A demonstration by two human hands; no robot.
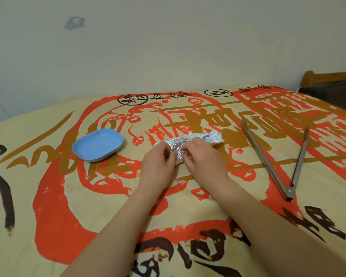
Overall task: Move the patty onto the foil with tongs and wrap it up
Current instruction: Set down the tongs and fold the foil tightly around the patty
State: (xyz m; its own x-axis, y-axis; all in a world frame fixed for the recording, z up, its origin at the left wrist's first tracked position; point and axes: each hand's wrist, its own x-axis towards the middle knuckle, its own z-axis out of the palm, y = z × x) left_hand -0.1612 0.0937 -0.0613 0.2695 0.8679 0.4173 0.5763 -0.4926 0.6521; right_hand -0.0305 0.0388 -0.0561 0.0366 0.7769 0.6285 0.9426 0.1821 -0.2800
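Note:
A crumpled silver foil bundle (pixel 196 139) lies mid-table, folded into a long parcel; the patty is hidden, and I cannot tell whether it is inside. My left hand (pixel 158 158) pinches the foil's near left side. My right hand (pixel 200 154) pinches the near end beside it, fingers curled on the foil. The metal tongs (pixel 276 158) lie spread open on the cloth to the right, untouched.
A blue shallow dish (pixel 98 145), holding only crumbs, sits left of the foil. A cloth with red, brown and black print (pixel 68 196) covers the table. A wall runs behind, and a dark wooden piece of furniture (pixel 332 82) stands at the far right.

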